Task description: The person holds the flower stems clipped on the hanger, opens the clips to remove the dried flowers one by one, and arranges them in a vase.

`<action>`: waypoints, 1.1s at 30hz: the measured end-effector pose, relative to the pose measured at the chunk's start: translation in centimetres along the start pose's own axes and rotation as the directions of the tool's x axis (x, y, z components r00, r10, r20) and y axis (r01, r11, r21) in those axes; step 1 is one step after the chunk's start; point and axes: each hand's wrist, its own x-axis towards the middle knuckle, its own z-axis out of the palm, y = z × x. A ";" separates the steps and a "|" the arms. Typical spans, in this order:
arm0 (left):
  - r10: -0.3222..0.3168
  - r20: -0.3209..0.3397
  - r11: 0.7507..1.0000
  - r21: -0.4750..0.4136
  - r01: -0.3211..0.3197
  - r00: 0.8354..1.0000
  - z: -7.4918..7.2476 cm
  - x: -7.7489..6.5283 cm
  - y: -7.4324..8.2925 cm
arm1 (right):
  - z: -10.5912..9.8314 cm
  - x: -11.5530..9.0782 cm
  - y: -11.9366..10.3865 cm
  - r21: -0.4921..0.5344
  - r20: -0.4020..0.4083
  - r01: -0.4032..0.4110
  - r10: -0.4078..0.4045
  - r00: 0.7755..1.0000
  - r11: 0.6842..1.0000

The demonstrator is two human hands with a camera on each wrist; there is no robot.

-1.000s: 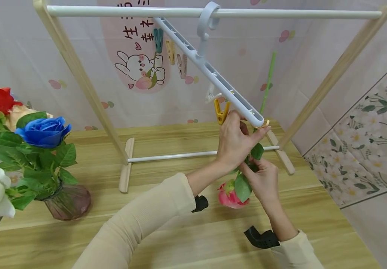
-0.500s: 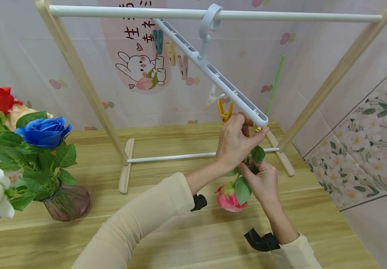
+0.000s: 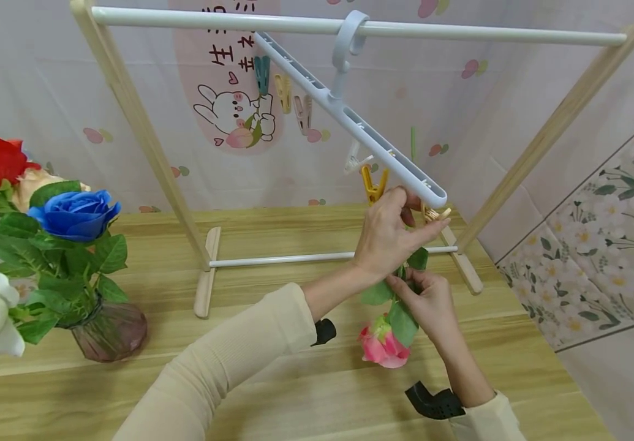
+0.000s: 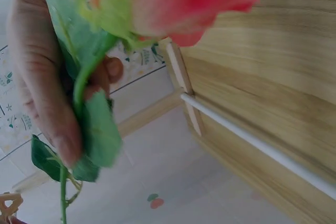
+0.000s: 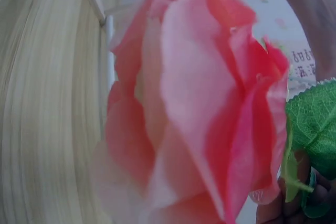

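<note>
An upside-down pink rose hangs bloom-down over the table. My right hand pinches its leafy stem between thumb and fingers, just above the bloom. The stem's bare green end shows beyond the hanger. At the near right end of the pale blue clip hanger, my left hand grips a tan clothespin, thumb on one side and fingers behind. Part of the stem is hidden by the left hand. In the right wrist view the rose petals fill the middle; the left wrist view shows the right thumb along the stem.
The hanger hooks over the white rail of a wooden stand. It also carries a yellow clothespin, a white one and several farther back. A pink glass vase with red, blue and white roses stands at left.
The rose has come lower, and its stem end has dropped and shifted left behind the hanger. More of the tan clothespin shows beside the left thumb. Both hands keep their grips.
</note>
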 end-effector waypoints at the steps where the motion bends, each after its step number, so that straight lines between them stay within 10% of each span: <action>1: -0.007 0.009 1.000 -0.004 0.007 1.000 -0.1 -0.1 0.0 | 0.0 -0.1 0.0 -0.001 0.007 0.015 -0.015 1.000 1.000; 8: -0.066 0.159 0.998 0.019 0.064 0.985 -1.6 -1.0 -0.7 | -0.4 -1.0 -0.1 -0.012 0.085 0.070 -0.069 0.994 0.997; 12: 0.024 0.265 0.986 0.150 -0.066 0.964 -2.9 -2.5 -1.7 | -0.6 -1.5 -0.1 0.012 0.124 0.123 -0.124 0.985 0.992; 14: 0.146 0.327 0.943 0.240 -0.231 0.934 -3.5 -3.4 -2.3 | -0.7 -1.7 -0.2 0.046 0.146 0.150 -0.155 0.977 0.988; 18: 0.354 0.436 0.777 0.355 -0.520 0.827 -4.4 -5.0 -3.4 | -1.0 -2.1 -0.3 0.098 0.180 0.204 -0.219 0.959 0.974; 23: 0.451 0.460 0.670 0.391 -0.631 0.765 -5.0 -5.9 -4.0 | -1.2 -2.7 -0.8 0.169 0.228 0.219 -0.254 0.940 0.961; 29: 0.497 0.421 0.659 0.386 -0.646 0.759 -6.0 -6.6 -3.9 | -1.5 -2.9 -1.5 0.305 0.265 0.259 -0.343 0.901 0.916; 33: 0.481 0.378 0.693 0.389 -0.607 0.791 -6.8 -7.2 -3.5 | -1.3 -2.5 -2.2 0.341 0.168 0.201 -0.270 0.948 0.918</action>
